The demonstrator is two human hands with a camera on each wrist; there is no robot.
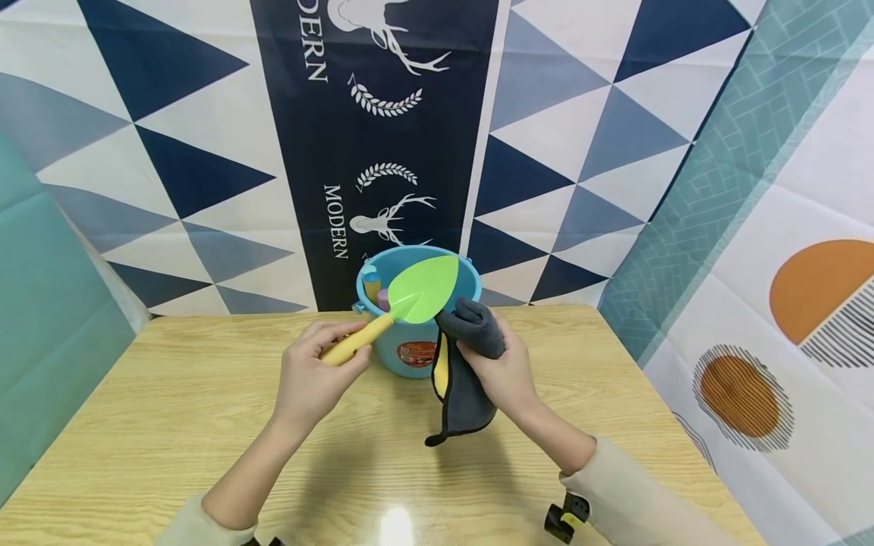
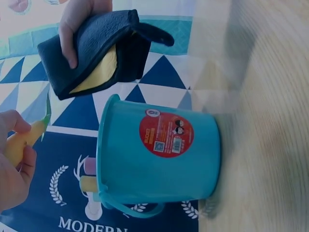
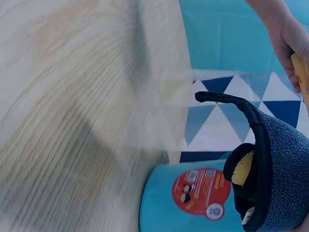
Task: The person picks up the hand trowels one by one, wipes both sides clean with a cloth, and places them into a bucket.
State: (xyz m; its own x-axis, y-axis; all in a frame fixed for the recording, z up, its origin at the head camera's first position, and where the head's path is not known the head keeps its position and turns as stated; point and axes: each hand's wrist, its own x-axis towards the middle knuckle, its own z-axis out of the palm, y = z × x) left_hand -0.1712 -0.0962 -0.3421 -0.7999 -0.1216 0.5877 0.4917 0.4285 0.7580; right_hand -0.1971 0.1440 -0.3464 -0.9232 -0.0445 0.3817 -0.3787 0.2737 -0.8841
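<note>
My left hand (image 1: 310,371) grips the yellow handle of a toy shovel (image 1: 423,288) whose green, leaf-shaped blade points up and to the right. A folded dark grey cloth (image 1: 471,379) with a yellow inner side and black edging is held by my right hand (image 1: 501,364), its lower corner hanging down. The cloth's upper end lies close to the green blade in the head view. Behind both hands stands a blue bucket (image 2: 159,145) with a red label, upright on the table. Yellow and purple handle ends (image 2: 89,183) stick out over its rim.
The light wooden table (image 1: 205,425) reaches back to a wall cloth (image 1: 369,152) with triangles and deer prints, right behind the bucket. Teal cloth (image 1: 55,303) hangs at the left and a white patterned cloth (image 1: 751,394) at the right.
</note>
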